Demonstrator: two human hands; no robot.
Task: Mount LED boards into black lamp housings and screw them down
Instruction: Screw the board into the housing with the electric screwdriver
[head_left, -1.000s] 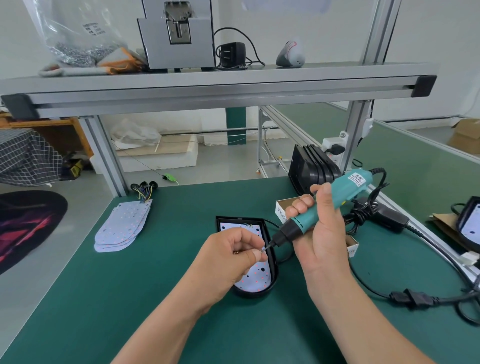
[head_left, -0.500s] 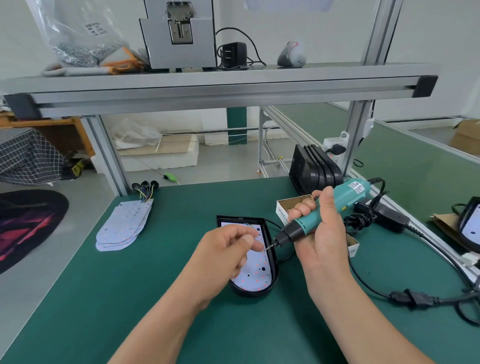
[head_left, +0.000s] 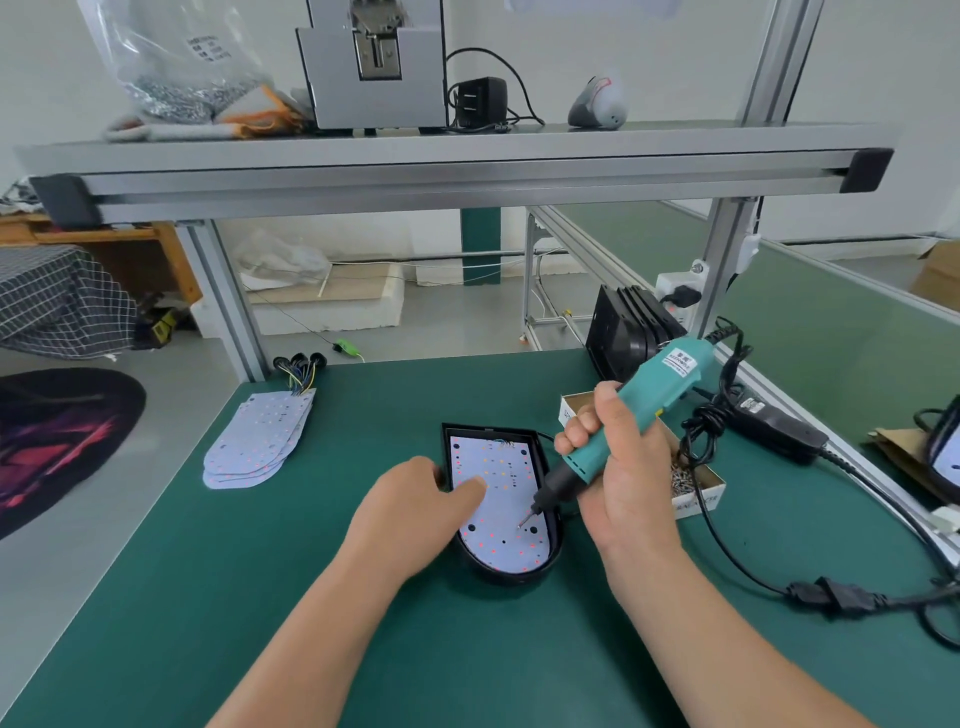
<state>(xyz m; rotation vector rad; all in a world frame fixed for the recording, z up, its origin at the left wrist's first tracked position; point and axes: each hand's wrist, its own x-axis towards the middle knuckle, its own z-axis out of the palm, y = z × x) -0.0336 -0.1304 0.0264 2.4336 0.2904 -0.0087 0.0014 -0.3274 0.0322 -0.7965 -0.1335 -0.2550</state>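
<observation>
1. Lamp housing (head_left: 511, 578): black, lying flat on the green bench mat (head_left: 260, 597) in the middle of my view. Its square end is at 12 o'clock and its rounded end at 6.
2. LED board (head_left: 501, 501): white, seated inside the housing.
3. My left hand (head_left: 415, 512): at 9 o'clock of the housing, lying over its left rim. The fingers are loose and grip nothing; one fingertip presses on the board.
4. My right hand (head_left: 621, 467): at 3 o'clock, apart from the left and wrapped round the screwdriver.
5. Screwdriver (head_left: 662, 382): teal, corded, tilted, with the bit tip down on the board toward 5 o'clock, beside a dark hole. I cannot tell whether a screw sits on the tip.
6. Screw box (head_left: 698, 496): open cardboard, just behind my right hand, with small screws inside.
7. Spare boards (head_left: 260, 441): a stack at 10 o'clock, well apart, with wires at the far end.
8. Spare housings (head_left: 626, 332): black, standing on edge at 1 o'clock.
9. Power adapter (head_left: 774, 431): black, at 2 o'clock, with its cable trailing round to 4.
</observation>
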